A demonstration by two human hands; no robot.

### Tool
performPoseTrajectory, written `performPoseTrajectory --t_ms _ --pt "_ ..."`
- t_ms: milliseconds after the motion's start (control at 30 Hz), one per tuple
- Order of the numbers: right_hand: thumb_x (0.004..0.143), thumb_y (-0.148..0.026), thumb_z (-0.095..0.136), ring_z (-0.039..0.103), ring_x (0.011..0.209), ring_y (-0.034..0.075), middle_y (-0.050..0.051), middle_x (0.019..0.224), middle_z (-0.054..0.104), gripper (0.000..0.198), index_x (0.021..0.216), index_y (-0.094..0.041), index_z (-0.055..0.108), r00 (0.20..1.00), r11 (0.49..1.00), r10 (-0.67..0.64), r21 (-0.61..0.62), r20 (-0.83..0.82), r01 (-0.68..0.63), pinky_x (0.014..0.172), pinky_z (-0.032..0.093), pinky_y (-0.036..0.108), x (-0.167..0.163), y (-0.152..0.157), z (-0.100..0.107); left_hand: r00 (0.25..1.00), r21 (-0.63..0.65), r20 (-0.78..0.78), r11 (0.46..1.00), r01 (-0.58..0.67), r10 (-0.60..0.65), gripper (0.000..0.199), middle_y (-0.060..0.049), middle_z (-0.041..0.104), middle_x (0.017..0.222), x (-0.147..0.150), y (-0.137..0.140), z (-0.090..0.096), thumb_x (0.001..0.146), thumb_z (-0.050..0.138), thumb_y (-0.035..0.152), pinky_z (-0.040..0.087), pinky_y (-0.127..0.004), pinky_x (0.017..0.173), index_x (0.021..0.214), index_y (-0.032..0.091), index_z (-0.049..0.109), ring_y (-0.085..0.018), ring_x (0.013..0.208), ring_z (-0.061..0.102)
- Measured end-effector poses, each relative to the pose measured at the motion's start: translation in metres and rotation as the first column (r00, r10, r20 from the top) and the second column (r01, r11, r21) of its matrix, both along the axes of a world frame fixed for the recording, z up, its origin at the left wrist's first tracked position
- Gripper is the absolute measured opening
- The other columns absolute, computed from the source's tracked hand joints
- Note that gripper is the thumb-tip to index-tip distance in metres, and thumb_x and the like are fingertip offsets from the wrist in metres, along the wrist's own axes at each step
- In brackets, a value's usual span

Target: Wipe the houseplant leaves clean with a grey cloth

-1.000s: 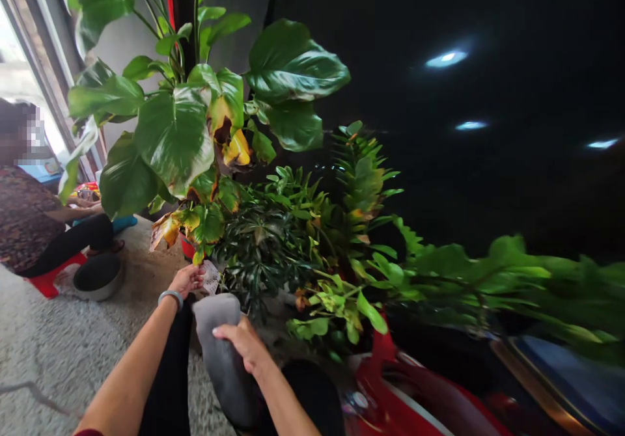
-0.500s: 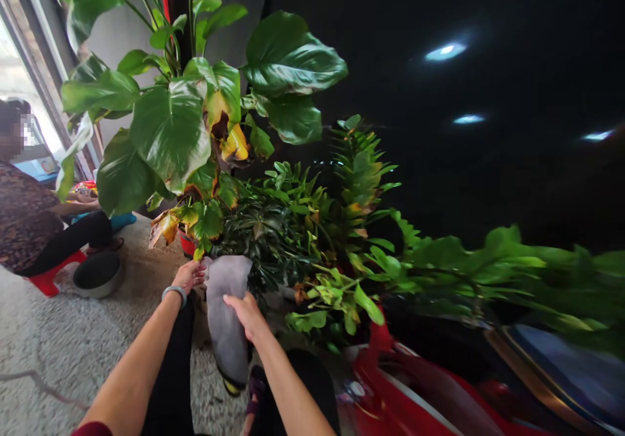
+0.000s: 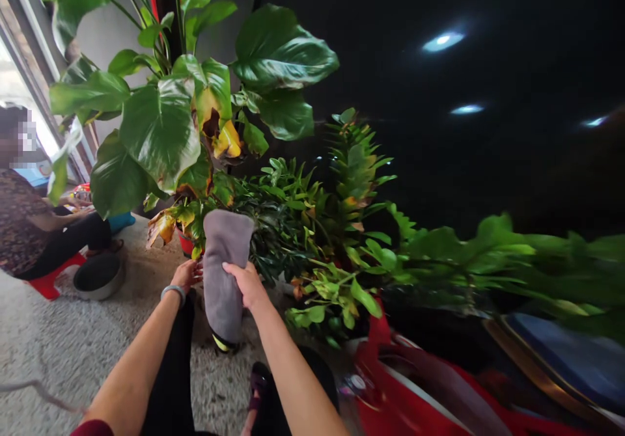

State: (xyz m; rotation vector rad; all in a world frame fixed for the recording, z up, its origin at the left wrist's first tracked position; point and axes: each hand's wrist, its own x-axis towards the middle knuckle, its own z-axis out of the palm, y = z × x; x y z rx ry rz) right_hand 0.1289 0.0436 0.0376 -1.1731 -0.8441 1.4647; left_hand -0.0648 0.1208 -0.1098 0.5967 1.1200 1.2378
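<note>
A long grey fuzzy piece of cloth (image 3: 225,244), rounded at its upper end, stands upright in front of me. A yellow-green and black edge shows at its lower end; its far side is hidden. My right hand (image 3: 247,284) is closed on its right side, thumb lying across the front, fingers hidden behind. At its left edge is my left hand (image 3: 187,276), fingers partly bent and apart, tips close to the cloth. Whether they touch it I cannot tell. A grey bracelet (image 3: 174,293) circles my left wrist.
A large-leaved plant (image 3: 161,130) and lower green plants (image 3: 342,228) stand ahead, along a dark glossy wall (image 3: 512,45). At left a person (image 3: 29,221) sits on a red stool (image 3: 53,278) beside a grey basin (image 3: 99,276). A red object (image 3: 405,371) stands at lower right.
My right hand has raised and straightened the grey cloth, so its upper end is higher. My left hand's fingers have come away from its upper left edge. The view has shifted slightly.
</note>
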Motion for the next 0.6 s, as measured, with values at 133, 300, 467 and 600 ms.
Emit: performPoseTrajectory --t_ms 133,300,467,600 --pt "0.048 -0.031 0.074 0.07 0.068 0.027 0.003 0.061 0.074 0.023 0.068 -0.019 0.073 0.995 0.984 0.022 -0.176 0.094 -0.005 0.066 0.053 0.035 0.004 -0.041 -0.061 0.999 -0.052 0.027 0.998 -0.036 0.038 0.013 -0.005 0.069 0.078 -0.003 -0.002 0.007 0.079 0.072 0.023 0.052 -0.025 0.057 0.086 0.015 0.064 -0.012 0.058 0.06" --pt "0.055 -0.034 0.082 0.073 0.071 0.029 0.004 0.068 0.076 0.028 0.076 -0.018 0.074 0.996 0.984 0.062 -0.17 0.065 -0.05 0.066 0.055 0.036 0.045 -0.086 -0.063 0.992 -0.054 0.034 0.991 -0.12 0.122 0.014 -0.003 0.069 0.077 -0.005 -0.002 0.01 0.081 0.07 0.025 0.052 -0.024 0.056 0.089 0.016 0.064 -0.011 0.056 0.058" --pt "0.049 -0.033 0.085 0.075 0.081 0.03 0.005 0.079 0.08 0.039 0.084 -0.02 0.072 0.922 0.938 -0.348 -0.054 -0.172 0.343 0.075 0.061 0.041 0.09 -0.027 0.012 0.957 -0.028 0.009 0.957 -0.288 0.288 0.009 0.001 0.065 0.075 -0.004 -0.001 0.011 0.091 0.06 0.026 0.049 -0.02 0.058 0.098 0.02 0.059 -0.009 0.057 0.056" --pt "0.05 -0.033 0.077 0.076 0.085 0.036 0.008 0.066 0.076 0.025 0.072 -0.023 0.068 0.877 0.919 -0.378 -0.237 -0.295 0.317 0.076 0.063 0.048 0.085 -0.002 0.005 0.957 -0.061 -0.048 0.955 -0.289 0.287 0.006 0.0 0.066 0.077 -0.002 -0.001 0.01 0.094 0.06 0.026 0.048 -0.022 0.059 0.096 0.02 0.06 -0.01 0.057 0.055"
